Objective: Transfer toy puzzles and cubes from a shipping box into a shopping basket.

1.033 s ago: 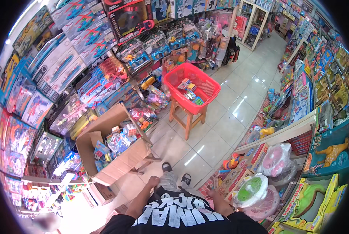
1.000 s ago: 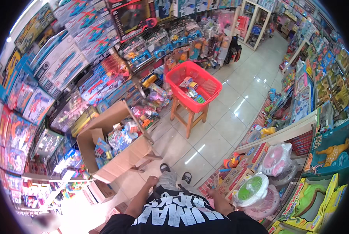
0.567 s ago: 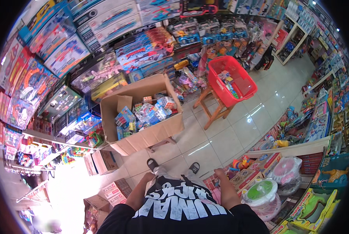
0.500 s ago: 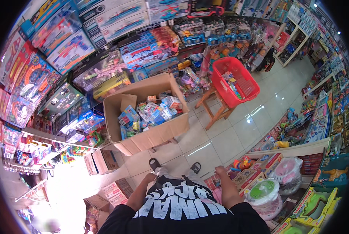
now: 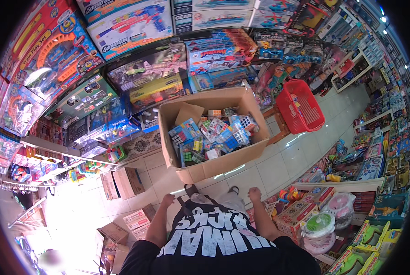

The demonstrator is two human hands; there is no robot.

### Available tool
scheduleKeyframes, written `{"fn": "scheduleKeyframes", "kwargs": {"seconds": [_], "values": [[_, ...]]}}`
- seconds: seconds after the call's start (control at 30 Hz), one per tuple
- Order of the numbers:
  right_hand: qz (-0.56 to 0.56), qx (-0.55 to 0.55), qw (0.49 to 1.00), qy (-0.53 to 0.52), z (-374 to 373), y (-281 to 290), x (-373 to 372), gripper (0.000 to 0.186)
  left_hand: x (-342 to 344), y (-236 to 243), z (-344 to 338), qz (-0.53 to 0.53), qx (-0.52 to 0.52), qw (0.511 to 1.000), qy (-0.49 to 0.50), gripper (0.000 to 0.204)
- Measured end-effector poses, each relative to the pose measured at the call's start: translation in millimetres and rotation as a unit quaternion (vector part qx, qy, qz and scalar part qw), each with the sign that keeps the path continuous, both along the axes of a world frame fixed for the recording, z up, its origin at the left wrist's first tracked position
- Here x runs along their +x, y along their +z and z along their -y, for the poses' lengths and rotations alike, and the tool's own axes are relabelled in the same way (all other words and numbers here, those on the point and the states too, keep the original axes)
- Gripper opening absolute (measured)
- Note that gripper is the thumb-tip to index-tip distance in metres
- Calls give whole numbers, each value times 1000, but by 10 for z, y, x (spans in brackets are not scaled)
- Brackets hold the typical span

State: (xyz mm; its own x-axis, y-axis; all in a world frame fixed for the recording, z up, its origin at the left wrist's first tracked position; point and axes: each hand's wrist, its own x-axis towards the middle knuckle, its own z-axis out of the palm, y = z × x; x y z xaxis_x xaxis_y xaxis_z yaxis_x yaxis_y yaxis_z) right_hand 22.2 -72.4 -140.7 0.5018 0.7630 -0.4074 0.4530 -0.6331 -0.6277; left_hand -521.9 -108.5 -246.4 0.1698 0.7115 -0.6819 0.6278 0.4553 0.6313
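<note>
My left hand hangs beside my left hip, its small-looking fingers curled; what they hold, if anything, cannot be made out. My right hand hangs by my right hip, fingers loosely bent and apparently empty. In front of me stands a large open cardboard box full of puzzle cubes, some loose and some in blister packs. To its right a red plastic basket sits on a wooden stool, with a few small items inside.
Shelves of boxed toys curve around the left and front, and more line the right. Wrapped pink and green fans sit low at my right. Small cartons lie at my lower left. A tiled aisle runs off to the upper right.
My view has turned left and I am closer to the cardboard box, which now appears central; the basket has shifted rightward in view. Both hands remain low by my hips.
</note>
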Motion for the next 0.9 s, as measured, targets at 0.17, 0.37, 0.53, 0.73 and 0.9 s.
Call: {"fn": "scheduleKeyframes", "kwargs": {"seconds": [0.17,0.37,0.53,0.73,0.9], "values": [[-115,165,967,-155,-754,658,-121,15,-224,628,-693,118,-41,927,352,30],[34,377,915,-139,-1960,1763,-412,14,-410,1683,-1726,95,163,889,417,34],[-53,392,918,12,-2850,2466,-1239,18,-4,2948,-2482,131,368,819,420,22],[-181,263,906,279,-3560,1647,-2115,35,796,3567,-3174,64,404,868,281,20],[-271,86,941,184,-3793,1610,-2748,41,1127,3329,-3469,169,155,926,299,29]]}}
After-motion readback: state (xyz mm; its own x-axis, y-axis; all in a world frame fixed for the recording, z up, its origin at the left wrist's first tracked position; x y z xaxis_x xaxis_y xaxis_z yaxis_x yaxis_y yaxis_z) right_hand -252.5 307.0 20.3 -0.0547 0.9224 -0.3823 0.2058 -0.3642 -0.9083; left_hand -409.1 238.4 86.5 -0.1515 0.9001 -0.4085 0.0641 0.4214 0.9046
